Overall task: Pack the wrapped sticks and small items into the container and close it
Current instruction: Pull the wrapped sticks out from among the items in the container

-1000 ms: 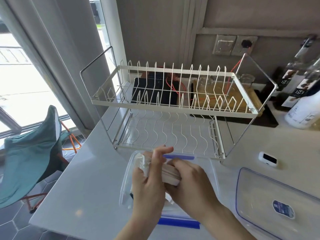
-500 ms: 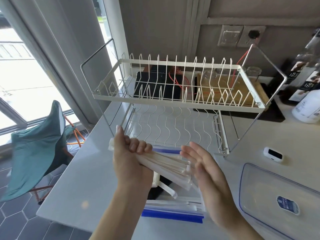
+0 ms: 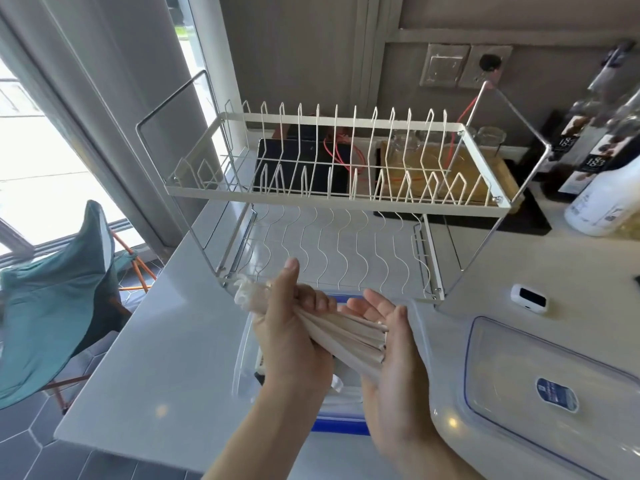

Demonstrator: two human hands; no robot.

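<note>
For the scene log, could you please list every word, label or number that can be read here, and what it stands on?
"18" over further digits, possibly "1883": dark bottle labels, too blurred to be sure.
Blue label on the clear lid: print too small to read.
White bottle: small print, unreadable.
Nothing readable on the wrapped sticks.

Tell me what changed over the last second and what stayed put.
The left hand lifted the bundle of wrapped sticks out of the container. The right hand let go and now lies open against the stick ends. The lid and dish rack stayed put.
</note>
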